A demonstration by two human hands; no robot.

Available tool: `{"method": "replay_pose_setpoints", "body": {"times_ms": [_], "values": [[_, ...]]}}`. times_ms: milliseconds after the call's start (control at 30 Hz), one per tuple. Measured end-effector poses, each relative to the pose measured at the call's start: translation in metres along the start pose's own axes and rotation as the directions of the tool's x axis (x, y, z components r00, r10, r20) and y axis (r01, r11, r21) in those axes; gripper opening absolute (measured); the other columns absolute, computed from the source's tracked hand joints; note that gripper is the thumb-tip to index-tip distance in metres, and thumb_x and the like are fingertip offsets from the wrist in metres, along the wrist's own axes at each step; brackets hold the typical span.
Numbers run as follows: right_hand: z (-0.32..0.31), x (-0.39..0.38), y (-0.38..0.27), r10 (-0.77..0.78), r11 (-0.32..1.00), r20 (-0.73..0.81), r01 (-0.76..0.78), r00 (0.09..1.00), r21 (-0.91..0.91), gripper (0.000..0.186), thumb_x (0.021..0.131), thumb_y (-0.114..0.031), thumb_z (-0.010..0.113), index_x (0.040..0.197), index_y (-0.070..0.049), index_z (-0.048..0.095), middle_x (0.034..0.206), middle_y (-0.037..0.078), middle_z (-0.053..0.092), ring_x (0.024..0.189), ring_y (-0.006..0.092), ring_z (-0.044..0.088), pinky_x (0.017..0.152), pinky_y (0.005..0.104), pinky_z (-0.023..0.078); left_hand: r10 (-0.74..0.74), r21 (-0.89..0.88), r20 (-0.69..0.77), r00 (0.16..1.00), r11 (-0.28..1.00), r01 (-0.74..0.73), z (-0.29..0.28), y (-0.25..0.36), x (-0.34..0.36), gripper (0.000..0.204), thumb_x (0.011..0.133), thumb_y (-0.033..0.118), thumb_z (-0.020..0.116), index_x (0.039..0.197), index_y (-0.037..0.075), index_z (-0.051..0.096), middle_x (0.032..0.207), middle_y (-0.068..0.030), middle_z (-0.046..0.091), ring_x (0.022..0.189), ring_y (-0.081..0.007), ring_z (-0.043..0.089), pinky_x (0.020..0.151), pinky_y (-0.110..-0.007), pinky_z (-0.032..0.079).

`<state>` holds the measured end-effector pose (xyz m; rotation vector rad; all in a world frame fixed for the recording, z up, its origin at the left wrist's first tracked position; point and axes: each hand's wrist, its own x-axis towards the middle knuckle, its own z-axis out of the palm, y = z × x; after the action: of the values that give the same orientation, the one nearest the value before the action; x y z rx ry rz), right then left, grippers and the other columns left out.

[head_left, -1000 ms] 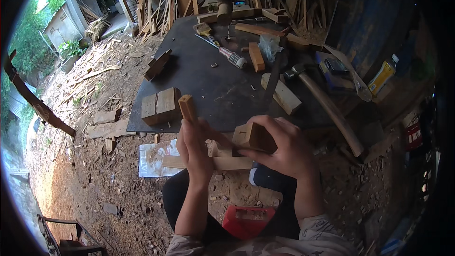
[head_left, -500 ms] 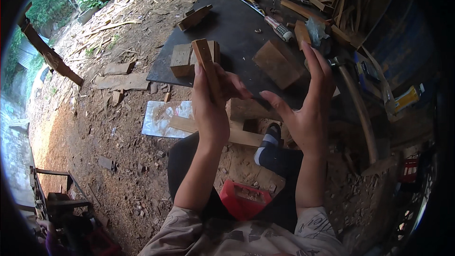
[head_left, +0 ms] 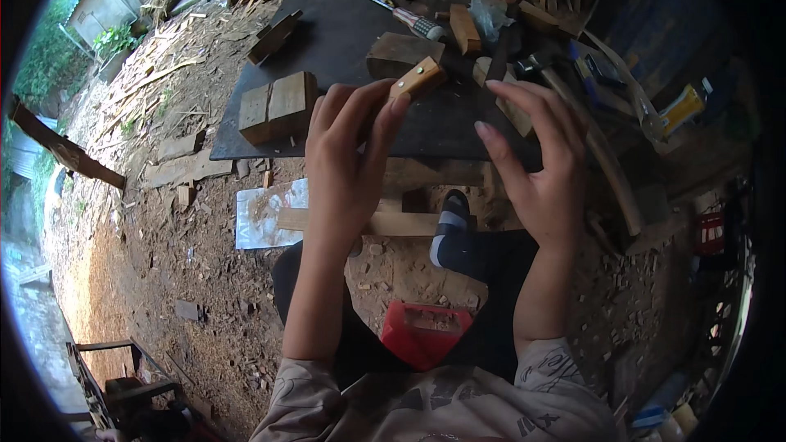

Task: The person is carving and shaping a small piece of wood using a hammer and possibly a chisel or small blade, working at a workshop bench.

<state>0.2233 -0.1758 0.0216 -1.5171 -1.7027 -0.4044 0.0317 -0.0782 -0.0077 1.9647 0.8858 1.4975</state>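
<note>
My left hand (head_left: 348,135) is closed around one end of a small wooden handle (head_left: 418,78) with two shiny round pins in its face. The handle is raised over the near part of a dark tabletop (head_left: 336,49), its free end pointing up and right. To the right, my right hand (head_left: 544,151) is open and apart from the handle, thumb and fingers spread with nothing between them. Behind the handle lies a wooden block (head_left: 401,52). Left of my left hand sits a larger block with a groove (head_left: 278,106). Part of the handle is hidden by my left fingers.
On the table are a tilted wood piece (head_left: 273,38), a screwdriver-like tool (head_left: 417,23), a small block (head_left: 464,29) and a clear plastic bag (head_left: 490,16). A long-handled hammer (head_left: 598,147) leans at the right. A red plastic container (head_left: 424,336) stands between my legs.
My left hand has tipped the handle from nearly upright to slanting up and right, so its pinned face shows. My right hand has stayed open. The view has shifted, and the table blocks appear elsewhere.
</note>
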Motion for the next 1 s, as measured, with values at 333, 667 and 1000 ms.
{"method": "replay_pose_setpoints", "body": {"times_ms": [333, 667, 1000], "values": [[-0.026, -0.043, 0.081, 0.532, 0.649, -0.091, -0.475, 0.842, -0.594, 0.049, 0.102, -0.044, 0.058, 0.141, -0.014, 0.058, 0.134, 0.013, 0.059, 0.129, 0.0335, 0.054, 0.112, 0.0500, 0.039, 0.206, 0.337, 0.387, 0.899, 0.876, -0.346, 0.036, -0.011, -0.008, 0.026, 0.096, 0.023, 0.071, 0.117, 0.009, 0.075, 0.099, -0.0083, 0.064, 0.096, -0.0275, 0.058, 0.092, -0.040, 0.046], [-0.011, -0.038, 0.100, 0.495, 0.583, -0.164, -0.466, 0.853, -0.666, 0.045, 0.104, -0.041, 0.055, 0.134, -0.008, 0.064, 0.124, 0.014, 0.065, 0.120, 0.0308, 0.060, 0.106, 0.0483, 0.045, 0.200, 0.321, 0.259, 0.945, 0.905, -0.279, 0.004, -0.030, -0.011, 0.035, 0.083, 0.014, 0.083, 0.117, 0.009, 0.076, 0.110, -0.0080, 0.070, 0.103, -0.0243, 0.065, 0.089, -0.037, 0.051], [-0.004, -0.034, 0.101, 0.525, 0.486, -0.202, -0.486, 0.827, -0.726, 0.045, 0.105, -0.045, 0.050, 0.130, -0.010, 0.065, 0.123, 0.011, 0.065, 0.121, 0.0300, 0.061, 0.105, 0.0483, 0.045, 0.132, 0.331, 0.164, 0.978, 0.926, -0.180, -0.004, -0.038, -0.019, 0.015, 0.093, 0.020, 0.073, 0.103, 0.010, 0.078, 0.102, -0.0055, 0.071, 0.099, -0.0256, 0.063, 0.096, -0.039, 0.043]]}}
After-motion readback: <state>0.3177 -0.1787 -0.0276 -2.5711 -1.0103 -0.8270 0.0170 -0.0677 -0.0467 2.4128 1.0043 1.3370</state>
